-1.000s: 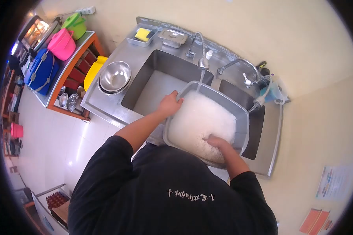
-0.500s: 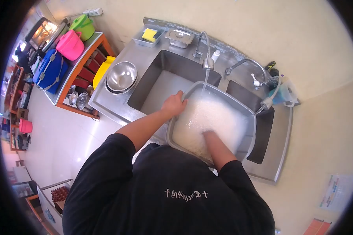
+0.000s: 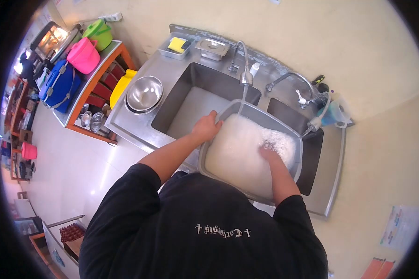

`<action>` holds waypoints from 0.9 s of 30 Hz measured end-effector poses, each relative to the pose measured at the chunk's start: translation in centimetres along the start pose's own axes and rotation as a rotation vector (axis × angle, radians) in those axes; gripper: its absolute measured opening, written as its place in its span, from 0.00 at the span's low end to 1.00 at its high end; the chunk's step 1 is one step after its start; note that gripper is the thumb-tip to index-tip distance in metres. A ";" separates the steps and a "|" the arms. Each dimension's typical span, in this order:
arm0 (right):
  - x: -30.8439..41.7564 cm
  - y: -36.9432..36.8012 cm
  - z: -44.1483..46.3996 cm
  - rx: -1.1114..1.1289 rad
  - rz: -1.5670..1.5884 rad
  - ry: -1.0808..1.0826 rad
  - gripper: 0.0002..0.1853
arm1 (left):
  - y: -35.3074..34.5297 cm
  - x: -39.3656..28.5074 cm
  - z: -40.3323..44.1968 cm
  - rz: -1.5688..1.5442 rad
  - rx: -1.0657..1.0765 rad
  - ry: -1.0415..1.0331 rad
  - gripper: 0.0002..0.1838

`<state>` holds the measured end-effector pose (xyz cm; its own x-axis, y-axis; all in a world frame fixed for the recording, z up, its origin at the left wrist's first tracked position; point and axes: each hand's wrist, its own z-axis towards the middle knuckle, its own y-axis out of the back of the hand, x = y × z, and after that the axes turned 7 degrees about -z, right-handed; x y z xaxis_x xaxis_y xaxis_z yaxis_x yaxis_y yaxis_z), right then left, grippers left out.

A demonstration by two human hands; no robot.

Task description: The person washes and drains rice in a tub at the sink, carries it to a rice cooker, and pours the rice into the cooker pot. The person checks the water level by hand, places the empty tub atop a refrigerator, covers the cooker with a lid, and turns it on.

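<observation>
A large grey plastic tub [image 3: 201, 162] rests across the sink, full of cloudy white water [image 3: 237, 149]. My left hand [image 3: 207, 126] is closed over the tub's left rim, holding it. In the right part of the tub, my right hand [image 3: 268, 152] dips into the water, its fingers hidden under the surface. Splashes and bubbles show beside it. What lies beneath the murky water cannot be made out. From a flexible faucet [image 3: 246, 78] above the far rim, a thin stream runs into the tub.
Steel mixing bowls [image 3: 145, 94] stand left of the sink basin [image 3: 177, 109]. Behind it are a clear container [image 3: 174, 52] with a yellow sponge and a lidded steel pan [image 3: 212, 48]. A second faucet [image 3: 291, 76] and a jug [image 3: 336, 114] are at right.
My right hand has swept rightward through the water and risen slightly, stirring up splashes. The water looks more evenly cloudy. My left hand stays on the rim.
</observation>
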<state>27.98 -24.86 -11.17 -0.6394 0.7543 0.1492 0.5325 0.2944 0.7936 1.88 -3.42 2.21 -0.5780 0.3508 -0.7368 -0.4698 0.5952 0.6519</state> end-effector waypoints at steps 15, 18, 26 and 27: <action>-1.8 -3.0 -5.4 0.571 0.138 0.517 0.29 | 0.1 0.0 -0.1 -0.090 -0.052 0.007 0.21; 2.9 -3.4 -7.7 0.476 0.344 0.378 0.25 | 0.1 -0.1 0.1 -0.068 -0.037 0.020 0.21; 11.4 -5.1 -1.2 0.487 -0.468 0.593 0.25 | -0.2 0.6 1.1 0.000 0.001 0.004 0.23; 12.1 -4.0 -1.8 0.468 -0.469 0.564 0.25 | -0.1 0.5 1.2 0.005 0.000 -0.002 0.23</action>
<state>17.14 -18.00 -11.53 -0.9634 0.1279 0.2355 0.2392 0.8065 0.5406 2.42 -2.48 1.53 -0.5794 0.3551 -0.7336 -0.4670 0.5930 0.6559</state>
